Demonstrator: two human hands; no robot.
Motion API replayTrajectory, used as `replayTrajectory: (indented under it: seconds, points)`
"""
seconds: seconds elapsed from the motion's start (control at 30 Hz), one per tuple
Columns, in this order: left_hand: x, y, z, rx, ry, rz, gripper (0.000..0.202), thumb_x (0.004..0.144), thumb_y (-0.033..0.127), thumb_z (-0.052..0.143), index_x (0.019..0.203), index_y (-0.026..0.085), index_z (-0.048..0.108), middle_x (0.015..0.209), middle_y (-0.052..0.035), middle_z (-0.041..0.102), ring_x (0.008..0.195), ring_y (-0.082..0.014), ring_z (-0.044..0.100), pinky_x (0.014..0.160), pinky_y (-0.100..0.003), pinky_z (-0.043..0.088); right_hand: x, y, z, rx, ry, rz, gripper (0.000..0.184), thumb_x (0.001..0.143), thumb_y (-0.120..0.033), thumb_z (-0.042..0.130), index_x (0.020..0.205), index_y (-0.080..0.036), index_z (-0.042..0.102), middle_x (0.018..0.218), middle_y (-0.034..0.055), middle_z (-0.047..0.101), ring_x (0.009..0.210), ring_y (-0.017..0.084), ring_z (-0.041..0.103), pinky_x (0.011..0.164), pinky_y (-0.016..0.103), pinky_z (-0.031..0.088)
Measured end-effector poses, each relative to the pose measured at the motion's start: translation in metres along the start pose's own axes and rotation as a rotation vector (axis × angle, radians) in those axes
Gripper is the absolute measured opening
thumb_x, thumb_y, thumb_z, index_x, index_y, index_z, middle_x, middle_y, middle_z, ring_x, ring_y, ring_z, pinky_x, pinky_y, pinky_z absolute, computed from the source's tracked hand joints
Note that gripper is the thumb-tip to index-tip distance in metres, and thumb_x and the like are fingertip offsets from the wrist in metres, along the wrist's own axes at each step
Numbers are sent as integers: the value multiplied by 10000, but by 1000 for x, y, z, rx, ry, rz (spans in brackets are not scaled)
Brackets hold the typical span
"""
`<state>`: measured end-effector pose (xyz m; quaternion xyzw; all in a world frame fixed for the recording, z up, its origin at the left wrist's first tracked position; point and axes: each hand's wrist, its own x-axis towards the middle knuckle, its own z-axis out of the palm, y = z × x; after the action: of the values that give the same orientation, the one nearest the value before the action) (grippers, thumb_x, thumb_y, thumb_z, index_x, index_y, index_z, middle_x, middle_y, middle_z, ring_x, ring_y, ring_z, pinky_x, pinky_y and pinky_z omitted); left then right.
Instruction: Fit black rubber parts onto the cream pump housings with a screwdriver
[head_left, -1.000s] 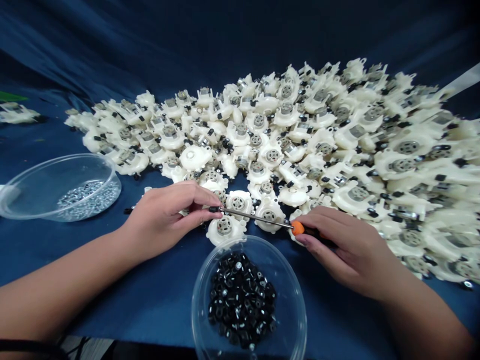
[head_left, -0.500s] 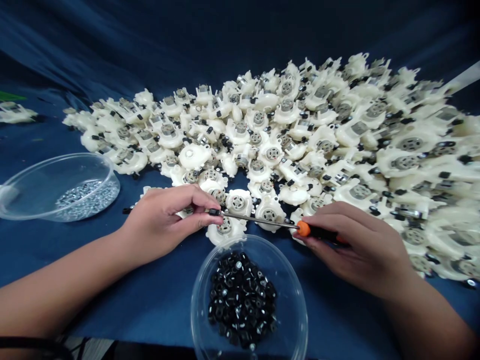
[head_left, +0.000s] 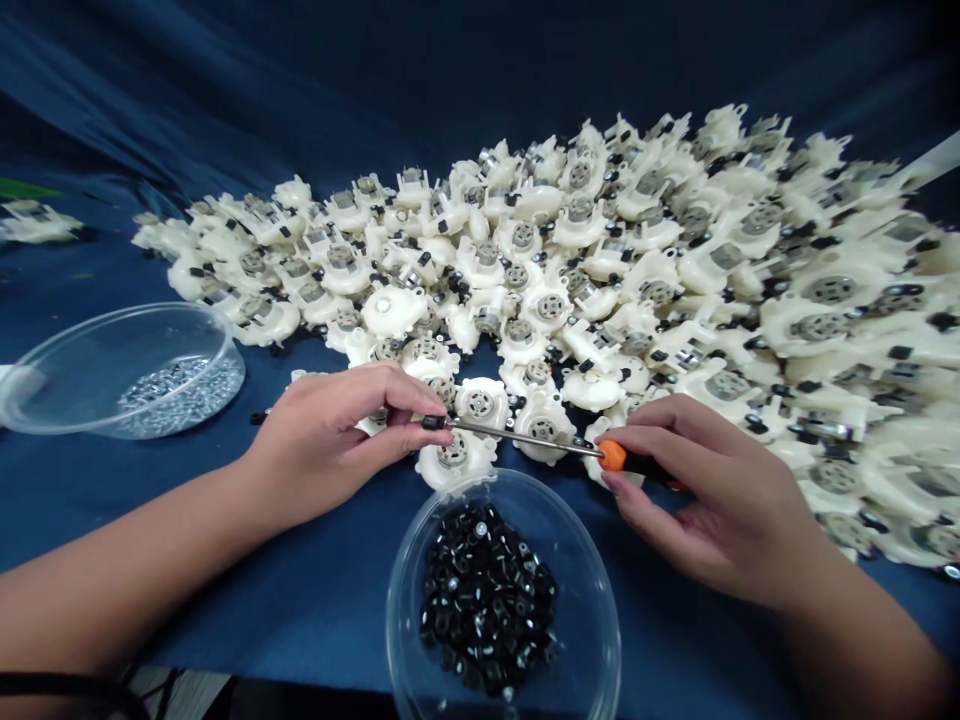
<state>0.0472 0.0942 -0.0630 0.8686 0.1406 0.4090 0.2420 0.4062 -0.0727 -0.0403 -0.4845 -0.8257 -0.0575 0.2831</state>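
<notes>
Between thumb and forefinger, my left hand [head_left: 341, 435] pinches a small black cylindrical piece [head_left: 433, 422]. The shaft of a screwdriver [head_left: 525, 438] runs level from that piece across to my right hand [head_left: 712, 490]. Its tip meets the right end of the black piece; whether a screw sits there is too small to tell. My right fingers are round the orange and black handle, with the thumb loosened a little from its orange collar. Below the shaft stands a clear round tub [head_left: 592, 560] of small black pieces [head_left: 491, 600], with a few shiny screw heads among them.
A wide heap of cream plastic housings with motors [head_left: 555, 250] spreads behind my hands and to the right. At left stands a clear tub [head_left: 45, 340] of silvery screws [head_left: 180, 395]. One housing [head_left: 37, 222] lies apart at far left on the blue cloth [head_left: 315, 600].
My right thumb has moved down off the screwdriver handle, and the fingers have shifted around it. My left hand keeps its pinch on the black piece. The whole view has shifted slightly.
</notes>
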Motion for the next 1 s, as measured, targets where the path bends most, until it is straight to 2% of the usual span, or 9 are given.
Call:
replayTrajectory:
  seconds: [0.17,0.37,0.47,0.57,0.73,1.0]
  points:
    - [-2,-1,-1,14,27,-18,79,1157,292,937,1174,294,860,967,6,918,870,-190,934,664,-244,689,-6,1,3,-64,54,-5,210,1172,-174,791,1369,-243,771,1172,93,788,927,201,818,765,302,681]
    - [-1,0,1,59,24,-22,163,1181,434,928,1176,292,849,984,-15,916,822,-194,893,688,-300,681,-7,3,6,-77,57,27,183,1151,-203,821,1313,-255,752,1144,74,835,911,205,851,773,298,681]
    - [-1,-1,1,60,32,-37,124,1180,396,930,1180,293,861,995,-16,921,850,-198,897,721,-307,688,-6,3,5,-63,0,2,132,1196,-253,766,1325,-275,751,1087,51,896,838,203,872,702,292,656]
    - [-1,-1,0,58,12,-31,86,1185,365,922,1225,311,870,1028,-17,931,864,-194,902,722,-305,692,-5,2,2,-66,-8,-27,203,1188,-266,769,1389,-289,766,1064,51,923,791,220,880,634,300,635]
    - [1,-1,-1,46,-16,-6,61,1182,304,904,1235,319,879,1020,14,929,888,-196,922,730,-291,713,-2,-1,-3,-1,-6,-15,289,1152,-228,755,1431,-302,765,1089,69,917,849,255,894,703,340,691]
    - [-1,-4,-1,14,28,-67,86,1156,367,938,1190,329,870,975,-1,916,856,-213,905,726,-329,703,-2,-4,-1,9,56,-14,371,1117,-124,802,1436,-313,782,1120,62,915,869,245,875,773,371,719]
